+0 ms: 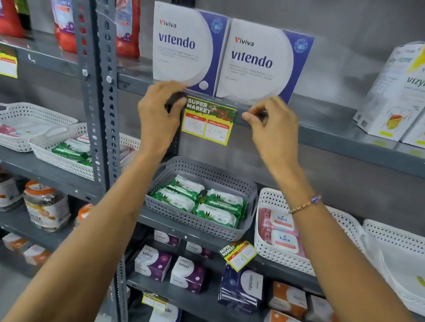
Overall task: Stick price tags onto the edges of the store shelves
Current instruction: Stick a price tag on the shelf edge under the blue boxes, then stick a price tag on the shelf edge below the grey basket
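A yellow and red price tag (208, 120) headed "SUPER MARKET" hangs on the grey shelf edge (339, 137), just under two white and purple Vitendo boxes (258, 63). My left hand (158, 118) is at the tag's left side, shut on a small black object (175, 101) whose kind I cannot make out. My right hand (270, 125) is just right of the tag's top corner, its thumb and fingers pinched together against the shelf edge. Whether anything is between those fingertips is not visible.
Vizyme boxes (412, 95) stand on the same shelf to the right. Below are a grey basket of green wipe packs (199, 201), white baskets (300, 259), and a second tag (239, 254) hanging crooked. A perforated steel upright (100, 96) stands left, with red bottles (127, 13) beyond.
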`<state>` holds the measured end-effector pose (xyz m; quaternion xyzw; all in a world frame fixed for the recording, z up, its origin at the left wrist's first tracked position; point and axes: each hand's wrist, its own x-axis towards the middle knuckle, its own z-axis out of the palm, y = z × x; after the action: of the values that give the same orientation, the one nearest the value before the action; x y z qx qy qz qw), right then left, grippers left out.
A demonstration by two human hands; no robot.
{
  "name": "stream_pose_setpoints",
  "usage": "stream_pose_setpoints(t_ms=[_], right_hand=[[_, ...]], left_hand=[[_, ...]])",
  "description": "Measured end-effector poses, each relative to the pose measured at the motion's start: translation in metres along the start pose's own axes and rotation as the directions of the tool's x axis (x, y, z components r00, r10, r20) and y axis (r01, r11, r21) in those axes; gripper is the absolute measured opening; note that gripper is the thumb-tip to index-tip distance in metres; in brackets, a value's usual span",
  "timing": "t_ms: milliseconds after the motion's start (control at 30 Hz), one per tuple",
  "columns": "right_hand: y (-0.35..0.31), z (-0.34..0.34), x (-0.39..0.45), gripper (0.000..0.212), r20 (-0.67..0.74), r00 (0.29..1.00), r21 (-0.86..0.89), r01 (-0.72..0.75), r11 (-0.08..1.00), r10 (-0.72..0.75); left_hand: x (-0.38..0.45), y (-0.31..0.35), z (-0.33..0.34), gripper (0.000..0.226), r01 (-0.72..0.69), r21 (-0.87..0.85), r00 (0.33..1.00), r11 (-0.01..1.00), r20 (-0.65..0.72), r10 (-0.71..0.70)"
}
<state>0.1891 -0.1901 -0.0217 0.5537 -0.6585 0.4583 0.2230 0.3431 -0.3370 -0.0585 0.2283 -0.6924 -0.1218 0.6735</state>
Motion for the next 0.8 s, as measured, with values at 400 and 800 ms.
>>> stream_pose_setpoints(t_ms=[400, 800], right_hand=[[0.097, 0.023, -0.169, 0.012, 0.263, 0.927, -0.161, -0.229, 0.96, 0.266], [0.132, 0.042, -0.232, 0.006, 0.389, 0.785, -0.264, -0.407, 0.875, 0.482]], left_hand=[[-0.243, 0.0, 0.062, 0.029, 0.669, 0.23, 0.613, 0.707, 0.367, -0.7], [-0.283, -0.005, 0.085, 0.024, 0.74, 0.518, 0.198, 0.429, 0.442, -0.875]])
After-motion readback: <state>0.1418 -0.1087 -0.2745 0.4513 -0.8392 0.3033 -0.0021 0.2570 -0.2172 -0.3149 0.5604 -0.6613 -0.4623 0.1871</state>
